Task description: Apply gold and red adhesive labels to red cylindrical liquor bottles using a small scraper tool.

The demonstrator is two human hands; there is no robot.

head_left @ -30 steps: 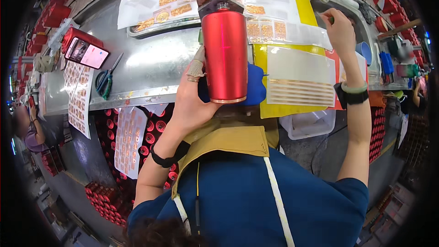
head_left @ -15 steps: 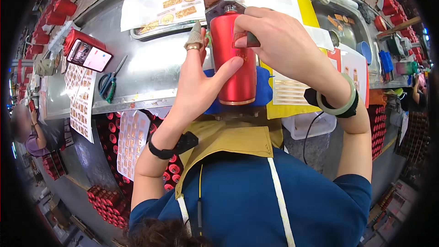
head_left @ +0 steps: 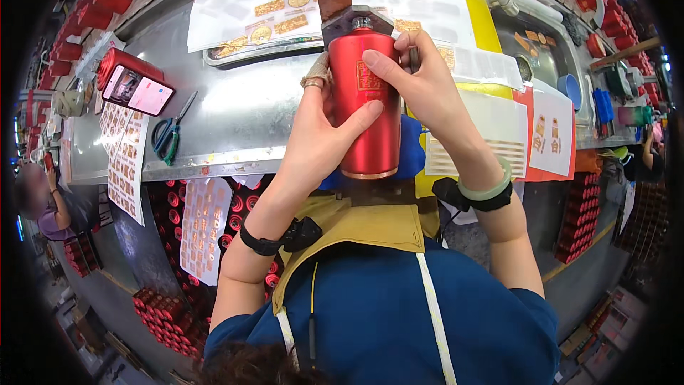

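In the middle of the head view, a red bottle (head_left: 366, 139) lies with its narrow neck pointing away from me, under a metal bracket (head_left: 356, 19). A gold square decal (head_left: 370, 75) is on its upper side. My left hand (head_left: 318, 128) grips the left side, thumb over the front; a pale cloth finger cover (head_left: 317, 68) is on one finger. My right hand (head_left: 432, 85) holds the right side, its thumb resting by the decal's edge. Something dark shows between my right fingers, too small to name. Blue cloth (head_left: 411, 146) lies beneath the bottle.
Decal sheets (head_left: 249, 0) lie on a tray behind the bottle, with more paper strips (head_left: 474, 132) at right. Scissors (head_left: 168, 135) and a phone (head_left: 139, 87) leaning on a red bottle are at left. A sink (head_left: 545, 53) with a blue cup (head_left: 568, 88) is at right.
My right hand has moved from across the bottle's front to its right side, uncovering the gold decal. The bottle sits slightly nearer to me. My left hand's fingers have closed around its side.
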